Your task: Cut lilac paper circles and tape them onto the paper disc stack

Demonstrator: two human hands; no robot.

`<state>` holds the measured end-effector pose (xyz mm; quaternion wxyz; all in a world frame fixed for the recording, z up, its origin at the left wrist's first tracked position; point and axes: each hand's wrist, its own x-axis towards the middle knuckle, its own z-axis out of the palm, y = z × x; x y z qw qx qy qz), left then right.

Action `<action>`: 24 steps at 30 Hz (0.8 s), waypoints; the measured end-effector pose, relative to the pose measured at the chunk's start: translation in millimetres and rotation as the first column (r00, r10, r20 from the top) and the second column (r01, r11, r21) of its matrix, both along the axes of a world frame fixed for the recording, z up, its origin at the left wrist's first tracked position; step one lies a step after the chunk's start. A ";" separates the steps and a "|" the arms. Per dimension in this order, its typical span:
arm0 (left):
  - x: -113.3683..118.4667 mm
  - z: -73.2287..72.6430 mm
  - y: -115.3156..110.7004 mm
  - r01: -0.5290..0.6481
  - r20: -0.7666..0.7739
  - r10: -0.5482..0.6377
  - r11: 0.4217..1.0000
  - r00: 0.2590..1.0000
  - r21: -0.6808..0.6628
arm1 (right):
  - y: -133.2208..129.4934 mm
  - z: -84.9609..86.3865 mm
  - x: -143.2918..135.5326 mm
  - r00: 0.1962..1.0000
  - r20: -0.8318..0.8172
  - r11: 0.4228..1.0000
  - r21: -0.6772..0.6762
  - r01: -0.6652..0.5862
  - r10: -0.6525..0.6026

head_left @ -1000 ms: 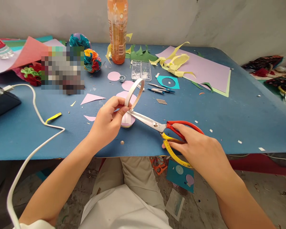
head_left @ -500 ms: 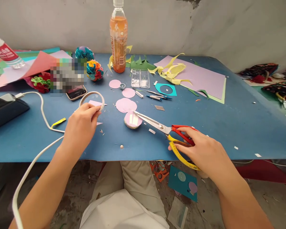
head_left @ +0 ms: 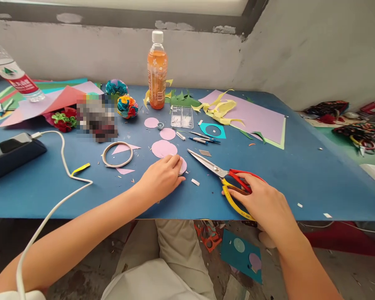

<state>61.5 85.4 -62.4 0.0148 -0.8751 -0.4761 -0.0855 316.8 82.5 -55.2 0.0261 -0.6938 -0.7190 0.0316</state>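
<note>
My left hand has its fingers and thumb around a small round stack topped with a pink paper circle, hiding most of it. In my right hand is a pair of scissors with red and yellow handles. Its blades look closed and point left, with the tip apart from the stack. Just behind the left hand lie more pink paper circles. A roll of tape rests flat on the table to the left, over pink paper scraps.
On the blue table stand an orange drink bottle and a tilted water bottle. Behind the scissors are pens, a clear case and a teal paper cutout. A white cable loops at left.
My left hand has put down the tape roll and moved right onto the pink-topped stack. The scissors' tip has come away from the stack. The view has tilted up.
</note>
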 end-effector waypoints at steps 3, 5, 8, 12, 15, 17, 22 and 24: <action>-4.5 0.5 2.9 -0.020 0.053 0.021 1.000 0.998 -0.020 | 2.6 -0.5 9.5 0.999 -0.020 0.999 0.017 -0.040 0.040; -10.0 1.8 6.3 0.001 0.112 0.005 0.999 0.994 -0.052 | 5.0 0.1 13.3 0.994 -0.015 0.994 0.025 -0.105 0.105; -18.9 1.0 12.6 0.045 0.147 -0.039 0.998 0.988 -0.043 | 6.3 5.2 13.5 0.984 0.025 0.984 -0.023 -0.176 0.177; -25.7 -7.4 20.1 0.148 0.049 -0.150 0.988 0.987 0.041 | 1.5 19.3 -0.3 0.964 0.194 0.982 -0.082 -0.172 0.185; -27.9 -15.1 24.1 0.240 -0.042 -0.237 0.953 0.971 0.182 | -1.3 31.5 -21.5 0.950 0.214 0.972 0.003 -0.234 0.228; -29.9 -19.3 25.3 0.312 -0.092 -0.298 0.897 0.950 0.312 | 1.5 39.0 -38.9 0.932 0.093 0.935 0.020 -0.354 0.351; -35.0 -26.3 23.7 0.419 -0.138 -0.412 0.739 0.901 0.527 | 37.9 50.5 -77.7 0.811 -0.295 0.845 -0.025 -0.535 0.505; -36.0 -27.5 23.9 0.401 -0.093 -0.428 0.716 0.899 0.572 | 59.7 50.2 -87.9 0.766 -0.449 0.853 -0.017 -0.522 0.460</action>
